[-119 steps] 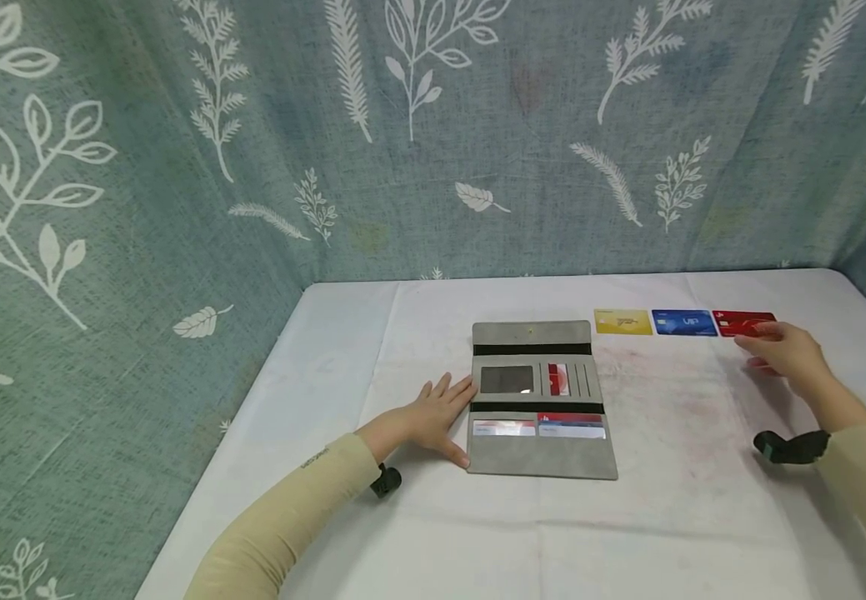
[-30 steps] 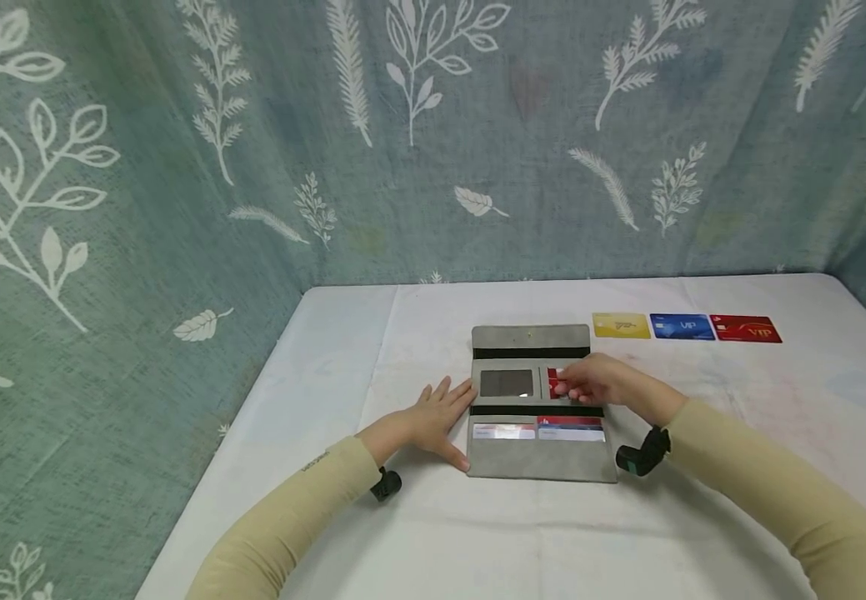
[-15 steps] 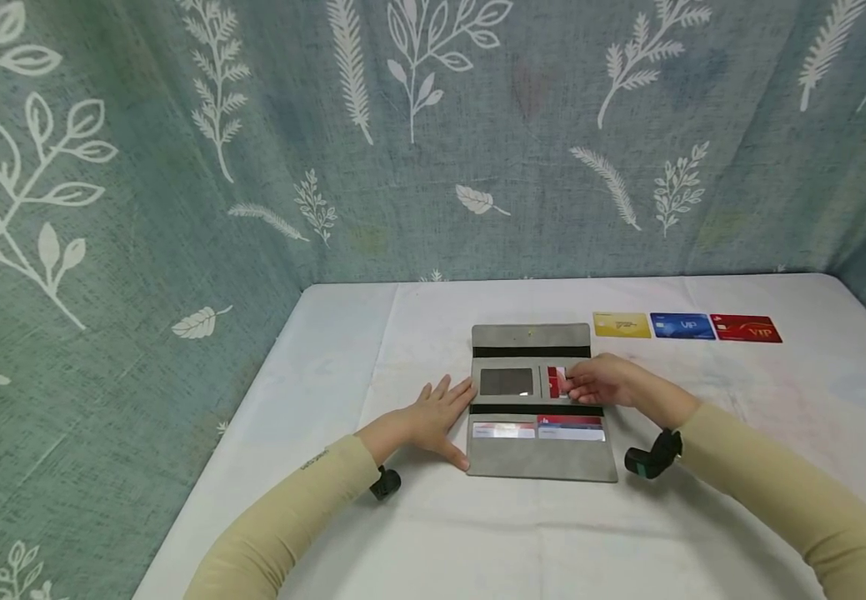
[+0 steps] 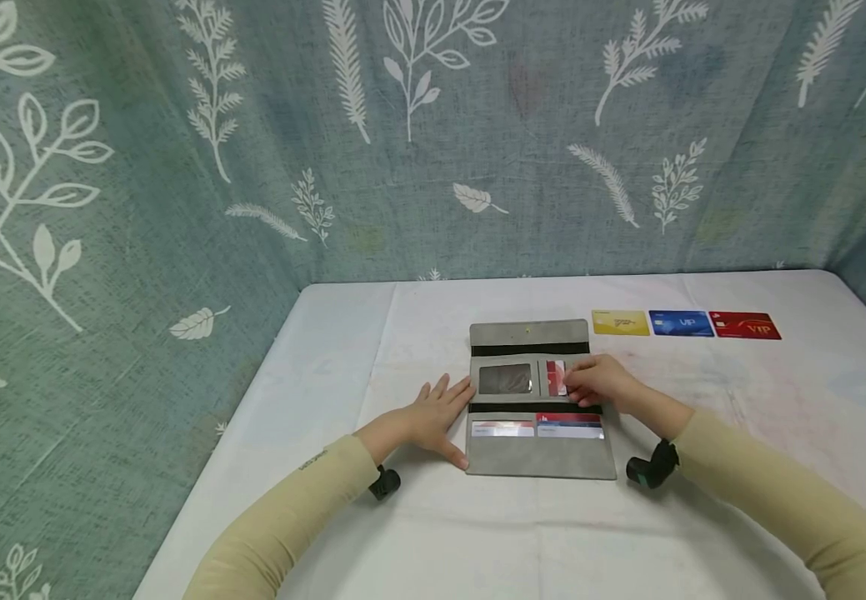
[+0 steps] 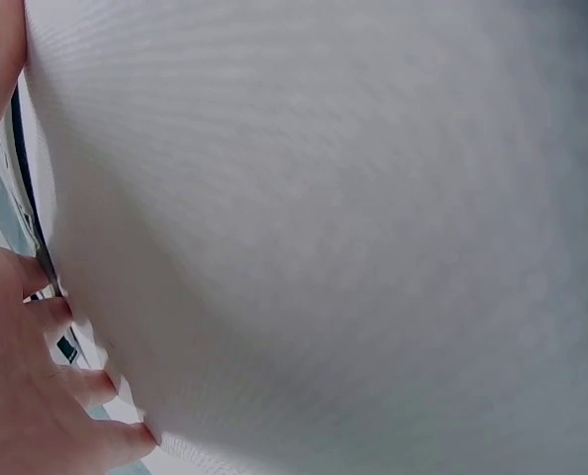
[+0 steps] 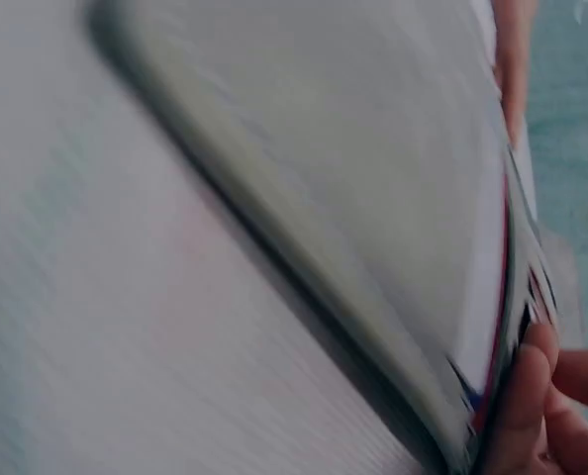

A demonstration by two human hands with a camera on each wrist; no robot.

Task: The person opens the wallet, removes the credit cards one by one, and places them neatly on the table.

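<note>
A grey wallet (image 4: 541, 463) lies unfolded on the white-covered table. My left hand (image 4: 433, 421) rests spread beside it, fingertips and thumb at its left edge. My right hand (image 4: 601, 383) bends over the wallet's right side, thumb and fingers pinching at a red-and-white card (image 4: 556, 377) upright in the middle panel's slots. In the right wrist view, the right hand's fingertips (image 6: 534, 381) meet at the wallet's slots; they hide part of the card. More cards (image 4: 570, 425) fill the lower pockets, and a clear window (image 4: 505, 379) sits left of the slots.
A yellow card (image 4: 620, 322), a blue card (image 4: 681, 323) and a red card (image 4: 745, 325) lie in a row behind the wallet to the right. A leaf-print curtain (image 4: 417, 200) hangs behind and to the left of the table (image 4: 433, 533).
Four seconds ago my right hand was at the red card in the row; it has since come left to the wallet's slots. Its fingers have lately shifted slightly right. My left hand stays put.
</note>
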